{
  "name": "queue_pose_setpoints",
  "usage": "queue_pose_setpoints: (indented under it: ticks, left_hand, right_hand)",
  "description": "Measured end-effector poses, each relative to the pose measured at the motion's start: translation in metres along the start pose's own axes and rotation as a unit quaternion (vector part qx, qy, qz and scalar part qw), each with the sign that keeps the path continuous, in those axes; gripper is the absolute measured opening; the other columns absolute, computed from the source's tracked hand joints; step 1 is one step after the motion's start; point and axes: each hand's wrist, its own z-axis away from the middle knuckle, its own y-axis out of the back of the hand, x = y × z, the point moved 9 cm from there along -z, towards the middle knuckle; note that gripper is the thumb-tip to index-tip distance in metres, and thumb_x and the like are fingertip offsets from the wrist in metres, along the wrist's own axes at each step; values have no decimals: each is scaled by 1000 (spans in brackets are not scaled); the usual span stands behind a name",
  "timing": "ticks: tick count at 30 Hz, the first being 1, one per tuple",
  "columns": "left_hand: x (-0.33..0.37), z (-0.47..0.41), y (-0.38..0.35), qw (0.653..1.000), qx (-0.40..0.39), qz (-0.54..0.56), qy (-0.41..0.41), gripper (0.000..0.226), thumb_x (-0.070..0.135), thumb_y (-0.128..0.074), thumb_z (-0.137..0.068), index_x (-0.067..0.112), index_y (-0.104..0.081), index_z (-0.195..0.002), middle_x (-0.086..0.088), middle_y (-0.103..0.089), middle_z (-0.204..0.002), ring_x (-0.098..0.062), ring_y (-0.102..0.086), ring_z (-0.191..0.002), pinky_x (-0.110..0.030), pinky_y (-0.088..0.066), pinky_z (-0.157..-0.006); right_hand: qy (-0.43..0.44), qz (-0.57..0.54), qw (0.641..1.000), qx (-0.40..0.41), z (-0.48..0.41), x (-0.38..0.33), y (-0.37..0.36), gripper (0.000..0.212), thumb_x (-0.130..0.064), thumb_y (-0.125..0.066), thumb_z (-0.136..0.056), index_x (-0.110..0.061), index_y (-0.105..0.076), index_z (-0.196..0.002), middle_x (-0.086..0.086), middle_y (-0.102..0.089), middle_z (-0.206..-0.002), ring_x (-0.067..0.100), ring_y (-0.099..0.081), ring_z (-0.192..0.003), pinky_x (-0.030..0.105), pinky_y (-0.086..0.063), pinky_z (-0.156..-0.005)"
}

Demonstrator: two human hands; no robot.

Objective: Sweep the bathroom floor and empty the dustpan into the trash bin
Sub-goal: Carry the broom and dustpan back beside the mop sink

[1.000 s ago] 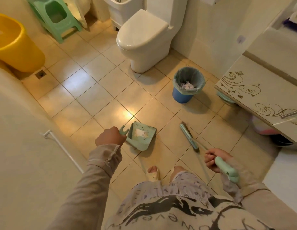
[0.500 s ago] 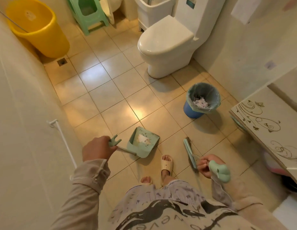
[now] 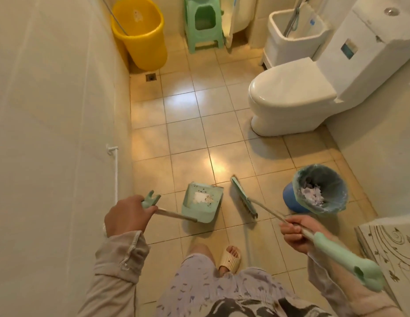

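Both hands full: dustpan on the left, broom on the right.
The left hand grips the dustpan handle, knuckles up; the right hand is wrapped round the broom shaft, bristles on the floor just right of the pan. Compared with half a second ago, the trash bin is nearer the broom. The mint-green pan, low ahead of the feet, holds white scraps and dark specks.

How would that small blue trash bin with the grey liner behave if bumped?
Probably slides or tips easily: the small blue plastic trash bin looks light, holding only crumpled paper. Its thin grey liner would likely flop and crinkle if grabbed.
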Motion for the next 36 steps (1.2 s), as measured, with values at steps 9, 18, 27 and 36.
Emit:
queue_pose_setpoints:
  ticks: [9, 18, 27, 36]
  left_hand:
    - [-10, -67, 32, 999, 38, 16, 31, 31, 47, -64, -81, 22, -70, -98, -8, -72, -89, -25, -58, -72, -26, -38, -60]
    - [-12, -196, 90, 999, 38, 12, -3, 29, 46, -64, -80, 23, -70, -97, -5, -73, -93, -26, -63, -81, -26, -38, -61]
    - [19, -319, 141, 997, 43, 0, -62, 31, 49, -64, -80, 24, -70, -96, -3, -73, -90, -25, -65, -81, -25, -41, -60]
    - [61, -439, 153, 999, 33, -15, -39, 35, 50, -64, -80, 24, -70, -103, -3, -74, -94, -22, -61, -75, -22, -35, -57]
  right_hand:
    - [13, 45, 999, 2, -29, -67, -84, 36, -12, -21, -97, -12, -32, -63, 2, -33, -24, 11, -31, -13, 7, -25, -21]
    - [16, -12, 999, 26, -60, -110, -155, 29, -9, -22, -97, -8, -34, -70, 3, -33, -24, 12, -31, -12, 5, -27, -23]
    - [10, -25, 998, 60, -68, -168, -198, 25, -6, -20, -94, -9, -35, -74, 4, -31, -23, 13, -28, -11, 12, -23, -16]
    - [2, -4, 998, 60, -135, -291, -288, 21, 2, -25, -83, -11, -31, -68, 3, -31, -23, 11, -28, -11, 10, -22, -17]
